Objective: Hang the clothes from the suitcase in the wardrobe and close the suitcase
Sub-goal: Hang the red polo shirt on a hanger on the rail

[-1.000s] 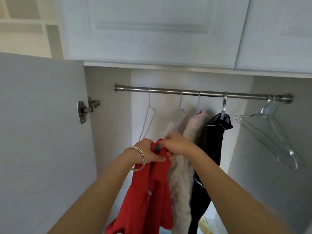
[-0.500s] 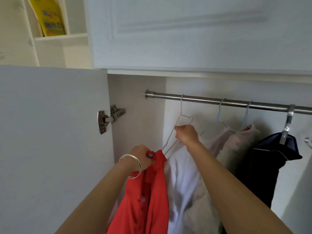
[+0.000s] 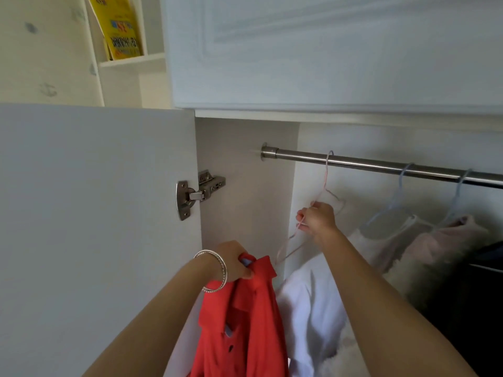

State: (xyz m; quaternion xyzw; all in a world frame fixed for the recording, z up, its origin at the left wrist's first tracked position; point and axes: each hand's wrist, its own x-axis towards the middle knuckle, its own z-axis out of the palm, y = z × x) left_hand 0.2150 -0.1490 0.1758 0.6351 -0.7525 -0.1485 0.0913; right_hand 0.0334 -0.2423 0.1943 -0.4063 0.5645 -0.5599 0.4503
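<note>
My left hand (image 3: 234, 262), with a silver bangle on the wrist, grips a red shirt (image 3: 245, 322) by its collar; the shirt hangs down below it. My right hand (image 3: 317, 220) is closed on an empty thin pink wire hanger (image 3: 326, 175), whose hook sits on the metal wardrobe rail (image 3: 381, 165). The hanger tilts down to the left toward the shirt. On the rail to the right hang a white garment (image 3: 313, 308), a pale fluffy one (image 3: 441, 246) and a dark one (image 3: 487, 262). The suitcase is out of view.
The open wardrobe door (image 3: 95, 227) stands on the left with a metal hinge (image 3: 196, 193). Closed upper cabinet doors (image 3: 326, 50) sit above the rail. A yellow packet (image 3: 119, 25) leans on a shelf at the top left.
My right hand let go of the red shirt and took hold of the empty wire hanger on the rail. My view has swung to the left.
</note>
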